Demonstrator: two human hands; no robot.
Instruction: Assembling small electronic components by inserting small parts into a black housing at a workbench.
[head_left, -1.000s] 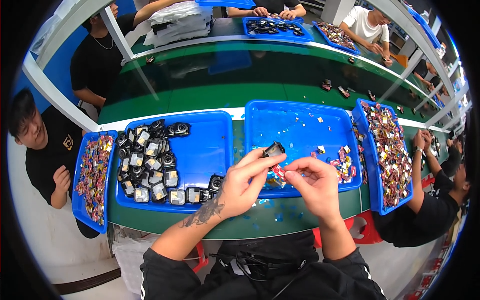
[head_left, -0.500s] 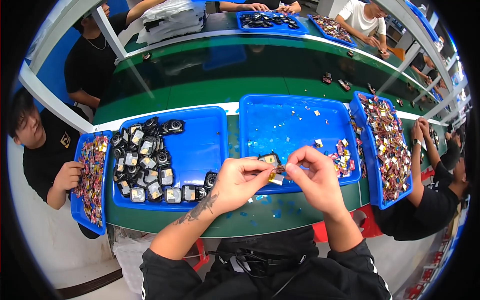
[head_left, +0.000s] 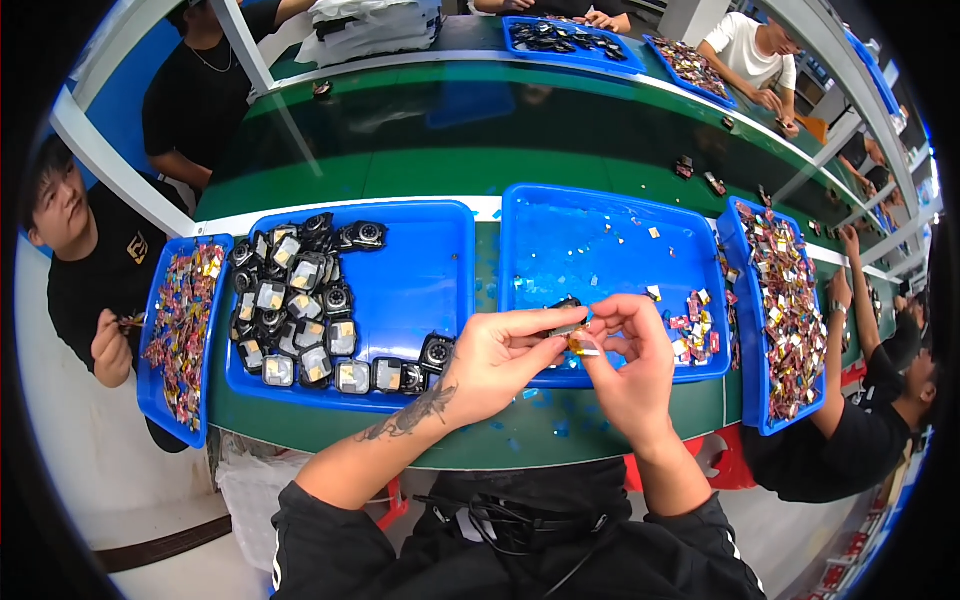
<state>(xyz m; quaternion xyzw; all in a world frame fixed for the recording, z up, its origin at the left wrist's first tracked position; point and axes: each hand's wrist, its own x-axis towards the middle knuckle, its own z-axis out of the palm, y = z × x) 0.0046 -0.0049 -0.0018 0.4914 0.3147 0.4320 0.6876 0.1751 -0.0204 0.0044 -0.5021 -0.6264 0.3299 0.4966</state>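
My left hand is closed, pinching a small black watch-like case seen nearly edge-on above its fingertips. Against it, my right hand closes its thumb and fingers on a small circuit piece with yellow tape and a silvery-white part. The fingers partly cover both pieces, so whether they are still joined cannot be told. Both hands hover over the near edge of a blue tray scattered with blue film scraps and, at its right end, several small circuit pieces.
Left of my hands, a blue tray holds many black cases. Narrow trays full of circuit pieces stand at far left and right. A green belt runs behind. Co-workers sit on both sides and across.
My hands have come closer together, and the black case has tilted from face-up to nearly edge-on. At the left, a co-worker's hand has moved off the narrow tray. The whole view has shifted slightly.
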